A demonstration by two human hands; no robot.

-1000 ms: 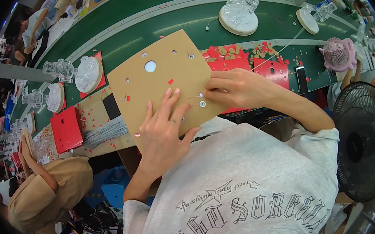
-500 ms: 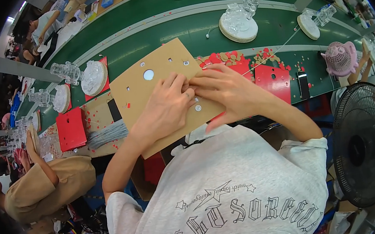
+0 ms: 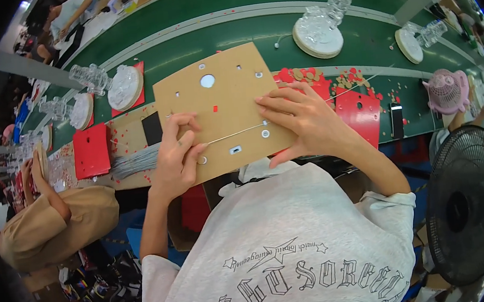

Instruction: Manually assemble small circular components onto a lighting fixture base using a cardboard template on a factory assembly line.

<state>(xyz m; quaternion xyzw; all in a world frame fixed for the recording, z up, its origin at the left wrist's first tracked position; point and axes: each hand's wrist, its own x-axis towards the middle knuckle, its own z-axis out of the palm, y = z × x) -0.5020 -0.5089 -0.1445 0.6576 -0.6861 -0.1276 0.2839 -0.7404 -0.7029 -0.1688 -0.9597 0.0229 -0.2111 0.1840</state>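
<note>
A brown board (image 3: 224, 88) with a round hole, smaller holes and several white ring fittings lies before me. A thin wire (image 3: 234, 133) runs across its near part, rising from a fitting close to my right hand. My left hand (image 3: 177, 154) is at the board's left side, with thumb and forefinger pinched on the wire's left end. My right hand (image 3: 305, 114) rests on the board's right part, fingers stretched out flat and thumb apart near the front edge. A small red mark (image 3: 215, 108) shows mid-board.
Red panels (image 3: 91, 151) lie left beside a bundle of grey wires (image 3: 141, 162). Red and gold discs (image 3: 304, 75) are scattered at right, near a phone (image 3: 396, 120) and a pink fan (image 3: 447, 90). Clear glass-like pieces on round bases (image 3: 319, 37) stand on the green surface. A co-worker (image 3: 55, 212) works at left.
My hands have moved apart from the middle of the board. The left drew leftward with the wire, which now stretches into view. The board has turned slightly and shifted right.
</note>
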